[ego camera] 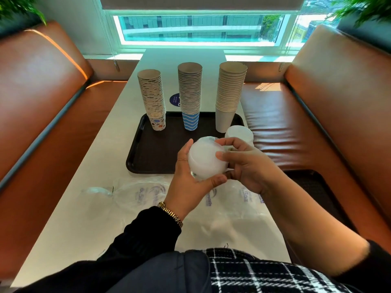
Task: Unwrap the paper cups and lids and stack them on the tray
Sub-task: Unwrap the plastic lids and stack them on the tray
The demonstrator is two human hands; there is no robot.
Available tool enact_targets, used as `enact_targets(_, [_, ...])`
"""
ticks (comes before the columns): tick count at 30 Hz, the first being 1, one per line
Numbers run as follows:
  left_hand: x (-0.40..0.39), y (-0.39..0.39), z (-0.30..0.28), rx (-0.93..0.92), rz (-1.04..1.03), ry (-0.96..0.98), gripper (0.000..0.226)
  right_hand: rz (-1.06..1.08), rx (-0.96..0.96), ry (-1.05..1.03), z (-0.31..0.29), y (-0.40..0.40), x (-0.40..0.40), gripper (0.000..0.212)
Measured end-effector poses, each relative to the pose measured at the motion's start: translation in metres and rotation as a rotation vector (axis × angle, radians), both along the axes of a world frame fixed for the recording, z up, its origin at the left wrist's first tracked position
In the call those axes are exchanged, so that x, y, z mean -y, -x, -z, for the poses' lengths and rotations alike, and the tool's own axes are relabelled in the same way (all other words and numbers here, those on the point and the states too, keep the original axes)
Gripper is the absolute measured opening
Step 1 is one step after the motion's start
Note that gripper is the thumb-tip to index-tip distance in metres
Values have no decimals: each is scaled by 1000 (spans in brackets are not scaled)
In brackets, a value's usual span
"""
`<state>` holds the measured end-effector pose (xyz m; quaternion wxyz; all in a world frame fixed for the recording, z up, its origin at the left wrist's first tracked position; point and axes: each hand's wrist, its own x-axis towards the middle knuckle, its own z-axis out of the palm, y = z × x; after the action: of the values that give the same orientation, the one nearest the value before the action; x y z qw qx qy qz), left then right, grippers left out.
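Three tall stacks of upside-down paper cups stand along the far side of the dark tray (152, 153): a printed stack (153, 98) at the left, a blue-striped stack (190, 94) in the middle and a plain white stack (229, 94) at the right. A low pile of white lids (239, 133) sits at the tray's right edge. Above the tray's near edge I hold a wrapped stack of white lids (204, 160). My left hand (188, 180) grips it from below and the left. My right hand (247, 163) pinches its clear wrap at the right side.
Empty clear plastic wrappers (143, 193) lie on the white table (84, 208) between the tray and me. Brown leather benches (296, 127) flank the table on both sides. A window is at the far end, with plants at the top corners.
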<state>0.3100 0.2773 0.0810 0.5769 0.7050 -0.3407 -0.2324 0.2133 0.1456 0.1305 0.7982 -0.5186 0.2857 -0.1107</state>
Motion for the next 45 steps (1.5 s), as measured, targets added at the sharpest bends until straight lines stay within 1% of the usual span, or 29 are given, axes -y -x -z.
enact_targets(2, [0,2,-1,-60,20,71,102,-24,-28,79,1,1,0,30])
enact_targets(3, [1,2,-2,-78,20,94,98,-37,-54,158,2,2,1,31])
enact_targets(6, [2,2,0,-120,7,126,86,-55,-151,493,0,3,1,33])
enact_targets(9, [1,3,3,-138,-1,120,82,-40,-260,876,-7,3,-2,46])
enact_targets(12, [1,4,6,-127,1,104,82,-61,-259,1106,-22,3,-7,54])
enact_targets(14, [1,4,7,-109,0,94,83,-175,-285,1225,-34,3,-11,63])
enact_targets(18, [1,7,3,-24,4,25,82,-453,-467,1385,-52,-6,-18,86])
enact_targets(20, [2,7,1,25,8,-3,83,-546,-527,1418,-52,-12,-19,89])
enact_targets(22, [2,7,2,60,11,-29,84,-581,-524,1411,-51,-16,-19,88])
enact_targets(26, [-1,6,4,44,12,-35,80,-584,-465,1331,-49,-14,-13,83])
enact_targets(29, [-3,5,5,18,8,-16,83,-565,-404,1236,-49,-12,-6,79])
enact_targets(32, [-3,4,7,-1,-5,3,88,-528,-347,1195,-48,-9,2,65])
enact_targets(36, [0,1,11,-28,-37,27,88,-405,-261,1126,-47,-4,18,45])
enact_targets(39, [2,-2,19,-25,-62,41,87,-188,-186,1086,-41,-3,39,43])
enact_targets(42, [2,-3,24,-29,-66,18,86,41,-189,1160,-26,-9,68,43])
enact_targets(45, [3,-3,27,-26,-72,0,84,160,-208,1151,-5,-16,89,47])
